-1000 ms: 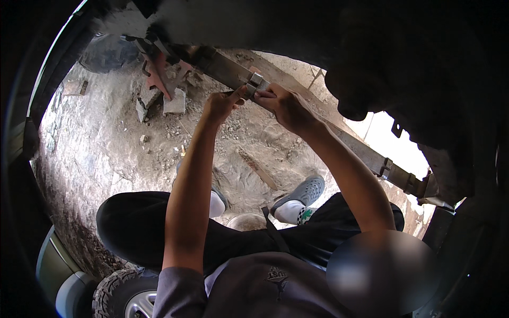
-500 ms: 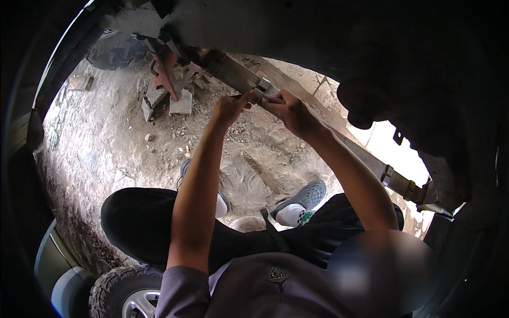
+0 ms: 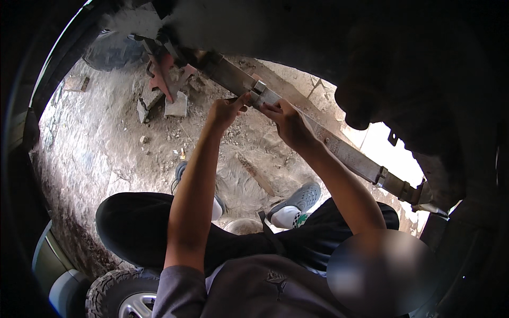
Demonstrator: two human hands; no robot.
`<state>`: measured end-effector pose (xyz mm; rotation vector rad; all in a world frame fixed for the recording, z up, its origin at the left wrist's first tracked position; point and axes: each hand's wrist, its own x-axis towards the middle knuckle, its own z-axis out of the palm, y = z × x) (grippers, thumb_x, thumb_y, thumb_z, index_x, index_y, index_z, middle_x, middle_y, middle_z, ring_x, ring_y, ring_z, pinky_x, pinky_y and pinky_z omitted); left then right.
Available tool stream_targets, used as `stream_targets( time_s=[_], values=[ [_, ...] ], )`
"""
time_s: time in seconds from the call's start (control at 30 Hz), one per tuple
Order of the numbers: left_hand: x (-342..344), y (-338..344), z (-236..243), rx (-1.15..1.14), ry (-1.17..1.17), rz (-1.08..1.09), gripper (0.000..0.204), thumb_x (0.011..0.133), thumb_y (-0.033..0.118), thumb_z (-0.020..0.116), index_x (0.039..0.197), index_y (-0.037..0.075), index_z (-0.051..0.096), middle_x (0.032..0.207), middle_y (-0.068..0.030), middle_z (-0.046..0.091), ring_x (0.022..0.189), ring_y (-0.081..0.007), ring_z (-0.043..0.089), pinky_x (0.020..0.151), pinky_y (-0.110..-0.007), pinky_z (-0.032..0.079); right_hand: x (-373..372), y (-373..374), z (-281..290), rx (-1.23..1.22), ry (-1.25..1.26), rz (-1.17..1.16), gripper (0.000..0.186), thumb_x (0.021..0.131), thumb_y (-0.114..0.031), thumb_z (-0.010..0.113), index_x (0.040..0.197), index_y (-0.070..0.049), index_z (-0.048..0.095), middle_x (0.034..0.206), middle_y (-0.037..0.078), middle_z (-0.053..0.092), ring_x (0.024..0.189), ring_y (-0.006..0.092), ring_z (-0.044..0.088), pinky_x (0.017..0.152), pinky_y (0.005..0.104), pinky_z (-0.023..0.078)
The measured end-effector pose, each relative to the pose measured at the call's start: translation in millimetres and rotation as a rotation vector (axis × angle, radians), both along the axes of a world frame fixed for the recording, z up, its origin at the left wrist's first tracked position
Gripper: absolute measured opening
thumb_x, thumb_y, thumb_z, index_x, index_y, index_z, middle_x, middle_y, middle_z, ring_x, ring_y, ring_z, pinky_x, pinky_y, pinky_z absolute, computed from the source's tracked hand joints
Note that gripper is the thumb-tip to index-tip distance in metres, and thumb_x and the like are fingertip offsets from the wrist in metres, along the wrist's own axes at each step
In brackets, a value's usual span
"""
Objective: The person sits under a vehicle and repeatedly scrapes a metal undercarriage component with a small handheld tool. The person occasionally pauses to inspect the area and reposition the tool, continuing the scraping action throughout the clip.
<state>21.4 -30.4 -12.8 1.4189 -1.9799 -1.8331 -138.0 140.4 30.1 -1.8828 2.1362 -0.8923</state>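
Note:
A long flat leaf spring (image 3: 347,153) runs diagonally from upper left to lower right beneath the dark vehicle underside. A small, shiny metal clip (image 3: 259,87) sits around it near the middle. My left hand (image 3: 225,112) is closed, its thumb and fingers pinching the lower left side of the clip. My right hand (image 3: 289,121) reaches up just right of the clip, with bent fingers pressed on the leaf spring's lower edge. The fingers hide part of the clip's lower end.
A reddish metal stand (image 3: 161,77) and broken blocks (image 3: 176,105) are at the upper left on dirt ground. A wheel (image 3: 124,297) lies at lower left. Another clamp (image 3: 382,176) sits farther down the spring. A round container (image 3: 244,226) is between my feet.
My right fingers have shifted slightly down from the clip along the leaf spring. My left hand keeps its place at the clip. The whole view has moved a little.

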Motion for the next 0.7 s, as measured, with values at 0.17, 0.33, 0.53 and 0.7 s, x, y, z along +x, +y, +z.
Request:
stream_targets(
  time_s=[0.17, 0.33, 0.53, 0.7],
  values=[
    [1.5, -2.3, -25.6, -0.041, 0.142, 0.076, 0.070, 0.084, 0.074, 0.076, 0.098, 0.006, 0.085, 0.087, -0.0090, 0.080, 0.080, -0.0186, 0.073, 0.077, -0.033, 0.054, 21.4, -9.8, -6.7, -0.031, -0.016, -0.158, 0.035, 0.101, -0.003, 0.063, 0.130, -0.017, 0.076, 0.099, 0.016, 0.067, 0.093, 0.0340, 0.073, 0.083, 0.0417, 0.061],
    [-0.6, 7.4, -11.9, -0.052, 0.104, 0.091, 0.071, 0.083, 0.075, 0.076, 0.092, 0.005, 0.086, 0.085, -0.0089, 0.080, 0.079, -0.0201, 0.074, 0.078, -0.035, 0.055, 38.6, -6.0, -0.9, 0.174, -0.128, -0.312, 0.032, 0.109, -0.029, 0.059, 0.131, -0.009, 0.071, 0.106, 0.020, 0.069, 0.104, 0.0404, 0.069, 0.090, 0.0454, 0.055],
    [2.1, 0.9, -24.3, -0.073, 0.126, 0.103, 0.072, 0.082, 0.077, 0.076, 0.089, 0.006, 0.086, 0.078, -0.0103, 0.078, 0.073, -0.0208, 0.072, 0.072, -0.036, 0.054, 61.6, -11.3, -1.5, 0.143, -0.135, -0.390, 0.024, 0.109, -0.025, 0.057, 0.114, -0.003, 0.064, 0.106, 0.024, 0.066, 0.098, 0.0468, 0.069, 0.081, 0.0551, 0.055],
    [-2.1, 3.5, -22.1, -0.076, 0.081, 0.085, 0.072, 0.082, 0.076, 0.076, 0.088, 0.005, 0.085, 0.076, -0.0116, 0.077, 0.072, -0.0213, 0.072, 0.071, -0.036, 0.054, 64.9, -13.9, 6.3, 0.107, -0.080, -0.447, 0.025, 0.111, -0.026, 0.053, 0.115, -0.005, 0.066, 0.107, 0.023, 0.066, 0.099, 0.0447, 0.070, 0.079, 0.0536, 0.055]
  ],
)
